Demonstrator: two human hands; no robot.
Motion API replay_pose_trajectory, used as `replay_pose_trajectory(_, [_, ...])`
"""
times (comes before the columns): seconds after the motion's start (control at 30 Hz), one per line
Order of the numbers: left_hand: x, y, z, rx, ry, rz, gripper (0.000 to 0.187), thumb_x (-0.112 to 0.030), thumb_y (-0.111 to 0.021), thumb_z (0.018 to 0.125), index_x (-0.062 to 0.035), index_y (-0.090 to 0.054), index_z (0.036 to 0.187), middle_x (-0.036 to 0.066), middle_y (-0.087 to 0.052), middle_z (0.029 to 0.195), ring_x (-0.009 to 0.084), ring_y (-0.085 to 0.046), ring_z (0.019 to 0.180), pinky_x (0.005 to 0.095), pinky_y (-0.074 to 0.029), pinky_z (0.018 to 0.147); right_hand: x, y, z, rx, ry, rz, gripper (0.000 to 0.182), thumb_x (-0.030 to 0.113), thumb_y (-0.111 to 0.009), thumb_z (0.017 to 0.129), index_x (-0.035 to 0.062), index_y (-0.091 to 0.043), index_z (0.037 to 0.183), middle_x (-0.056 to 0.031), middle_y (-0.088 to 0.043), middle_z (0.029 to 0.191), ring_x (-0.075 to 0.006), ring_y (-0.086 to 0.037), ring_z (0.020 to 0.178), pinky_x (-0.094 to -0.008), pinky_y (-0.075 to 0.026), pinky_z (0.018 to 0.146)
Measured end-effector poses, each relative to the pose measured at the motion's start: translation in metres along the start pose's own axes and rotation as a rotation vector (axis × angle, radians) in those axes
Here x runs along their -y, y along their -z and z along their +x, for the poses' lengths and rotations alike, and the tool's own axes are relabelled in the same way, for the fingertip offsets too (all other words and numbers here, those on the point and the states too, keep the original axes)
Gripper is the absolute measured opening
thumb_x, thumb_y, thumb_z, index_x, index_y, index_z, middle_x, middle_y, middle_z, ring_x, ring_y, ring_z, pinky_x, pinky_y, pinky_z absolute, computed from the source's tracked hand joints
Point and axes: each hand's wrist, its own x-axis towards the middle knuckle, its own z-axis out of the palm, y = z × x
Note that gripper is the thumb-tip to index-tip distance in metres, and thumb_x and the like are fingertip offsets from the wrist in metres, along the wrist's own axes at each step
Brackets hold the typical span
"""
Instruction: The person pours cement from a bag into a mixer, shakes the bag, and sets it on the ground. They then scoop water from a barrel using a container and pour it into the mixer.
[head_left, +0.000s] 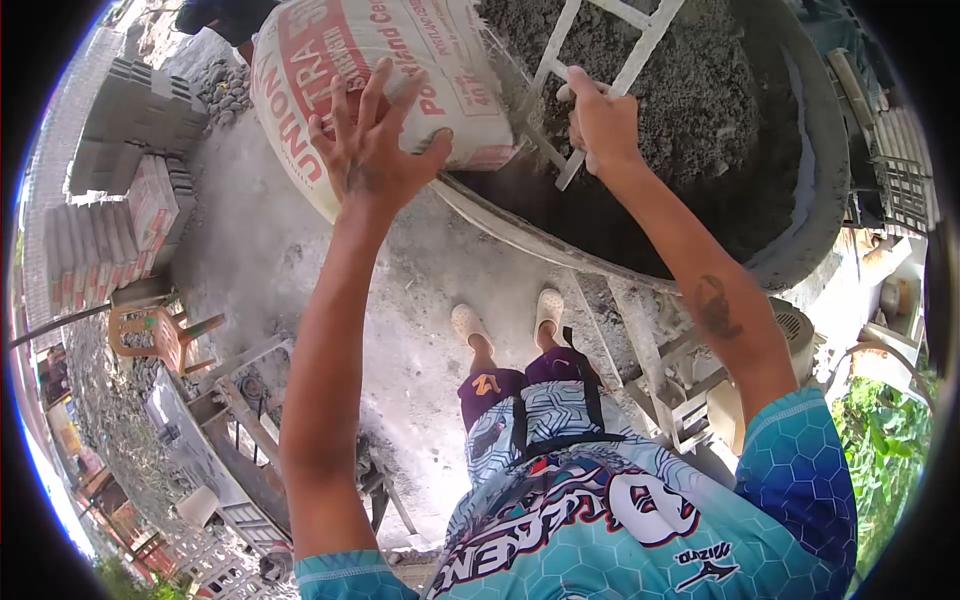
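My left hand (375, 145) lies with fingers spread against a large printed cement bag (455, 75). The bag rests at the rim of a wide round mixer drum (815, 210), on its left side. My right hand (605, 125) is closed around a bar of a pale metal grate (645, 55) that spans the drum's opening. Grey powdery material (700, 100) is heaped inside, beneath the grate. The bag's upper end runs out of view, and part of the grate is hidden behind the bag.
Stacked bags (150, 205) and hollow blocks (135, 120) stand at the left. A plastic chair (165, 335) is below them, with a wheelbarrow-like metal tray (215, 465) nearer me. Metal frame legs (645, 350) support the drum's near side. Another person's dark clothing shows at the top left.
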Motion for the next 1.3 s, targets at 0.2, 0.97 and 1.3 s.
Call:
replay_pose_trajectory(0.2, [0.007, 0.009, 0.003, -0.083, -0.039, -0.044, 0.076, -0.058, -0.081, 0.072, -0.0389, -0.061, 0.143, -0.002, -0.04, 0.161, 0.0407, -0.028, 0.152, 0.0696, -0.022, 0.115, 0.068, 0.017, 0.005, -0.049, 0.19, 0.052, 0.036, 0.03, -0.065, 0.102, -0.0017, -0.067, 0.086, 0.0065, -0.034, 0.049, -0.0072, -0.025, 0.038, -0.0286, -0.023, 0.041])
replay_pose_trajectory(0.97, [0.018, 0.02, 0.018, -0.057, -0.063, -0.283, 0.094, -0.064, -0.088, 0.065, -0.0384, -0.055, 0.149, 0.003, -0.028, 0.169, 0.0506, -0.016, 0.155, 0.0747, -0.012, 0.119, 0.075, 0.003, -0.073, -0.176, 0.237, -0.084, 0.039, 0.033, -0.07, 0.101, -0.0006, -0.067, 0.082, 0.0071, -0.038, 0.047, -0.0031, -0.028, 0.036, -0.026, -0.021, 0.038])
replay_pose_trajectory(1.3, [0.008, 0.014, 0.026, 0.019, -0.051, -0.169, 0.089, -0.063, -0.084, 0.068, -0.0383, -0.055, 0.148, 0.002, -0.031, 0.168, 0.0447, -0.018, 0.156, 0.074, -0.012, 0.12, 0.059, 0.015, -0.054, -0.134, 0.221, -0.168, 0.041, 0.037, -0.069, 0.102, 0.0013, -0.069, 0.082, 0.007, -0.04, 0.047, -0.0032, -0.031, 0.036, -0.0262, -0.022, 0.038])
